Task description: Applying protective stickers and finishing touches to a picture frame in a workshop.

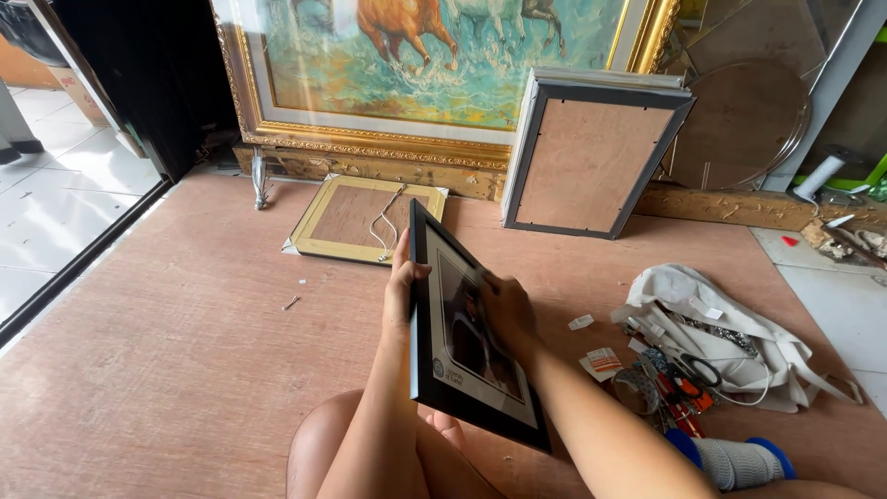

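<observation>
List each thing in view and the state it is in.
Black picture frame: held tilted in both hands, glass side up.
Left hand: gripping the frame's edge.
Right hand: flat on the glass.
Gold frame: lying face down.
Grey frame: leaning, back showing.
Scissors: closed.

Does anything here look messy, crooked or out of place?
Yes. Tools, scissors and paper scraps lie scattered beside a crumpled white bag on the wooden floor. A lone screw lies loose there, and a gold frame lies face down, its hanging cord slack.
</observation>
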